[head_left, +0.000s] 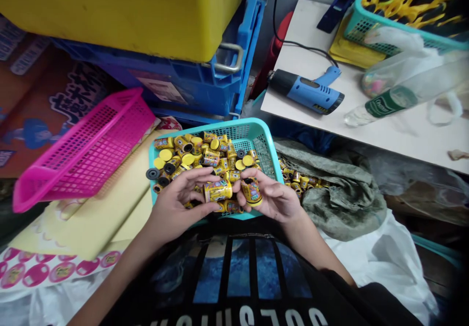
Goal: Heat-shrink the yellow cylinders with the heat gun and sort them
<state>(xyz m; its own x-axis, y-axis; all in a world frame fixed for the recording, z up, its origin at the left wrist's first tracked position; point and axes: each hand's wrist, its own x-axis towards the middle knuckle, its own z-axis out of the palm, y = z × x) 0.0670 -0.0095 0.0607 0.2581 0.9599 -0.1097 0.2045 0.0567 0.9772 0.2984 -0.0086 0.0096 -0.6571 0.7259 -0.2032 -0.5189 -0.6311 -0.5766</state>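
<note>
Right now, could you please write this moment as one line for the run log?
left hand: yellow-labelled canister | right hand: second yellow-labelled canister | below: teal plastic basket of canisters

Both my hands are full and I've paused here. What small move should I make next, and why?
Probably set the yellow canister from your left hand down in the teal basket. Your right hand already holds another canister, so this frees a hand to reach the loose yellow caps.

Yellow printed canisters point(218, 190); teal mesh basket point(256, 133); hot-pink mesh tray point(84, 150); blue crate point(183, 91).
</note>
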